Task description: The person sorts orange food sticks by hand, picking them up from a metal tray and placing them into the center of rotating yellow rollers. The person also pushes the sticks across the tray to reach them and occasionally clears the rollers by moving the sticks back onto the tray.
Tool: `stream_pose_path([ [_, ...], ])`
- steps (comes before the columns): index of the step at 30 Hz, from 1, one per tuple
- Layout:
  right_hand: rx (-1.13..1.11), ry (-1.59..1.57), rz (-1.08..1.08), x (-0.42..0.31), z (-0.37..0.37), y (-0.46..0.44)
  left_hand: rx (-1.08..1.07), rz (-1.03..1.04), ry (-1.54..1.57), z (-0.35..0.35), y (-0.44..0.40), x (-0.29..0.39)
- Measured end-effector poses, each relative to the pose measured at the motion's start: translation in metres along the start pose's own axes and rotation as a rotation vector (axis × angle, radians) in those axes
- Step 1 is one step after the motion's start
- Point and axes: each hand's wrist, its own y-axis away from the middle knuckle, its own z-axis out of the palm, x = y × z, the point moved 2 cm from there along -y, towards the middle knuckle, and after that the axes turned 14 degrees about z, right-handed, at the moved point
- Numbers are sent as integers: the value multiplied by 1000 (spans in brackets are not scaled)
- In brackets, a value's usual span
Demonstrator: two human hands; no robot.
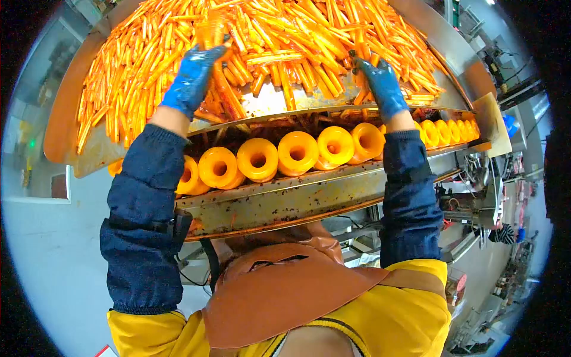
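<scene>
Across the far metal table, orange sticks lie heaped, wet and glossy, most densely at far centre. Left hand, blue-gloved: fingers closed around a bunch of sticks at the near left of the heap. Right hand, likewise gloved, is at the sticks on the near right; whether its fingers grasp any cannot be told. Nearer stands a row of orange cups, openings facing near. Nearer again, a metal ledge bears dark specks.
</scene>
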Motion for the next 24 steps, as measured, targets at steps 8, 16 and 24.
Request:
stream_pose_path([
  [8,-59,-309,-311,-1,20,78,268,-24,482,-30,45,35],
  [16,-153,-406,118,71,62,119,166,62,391,-26,145,36],
  [24,-106,-914,-97,51,51,134,287,-317,579,-23,208,39],
])
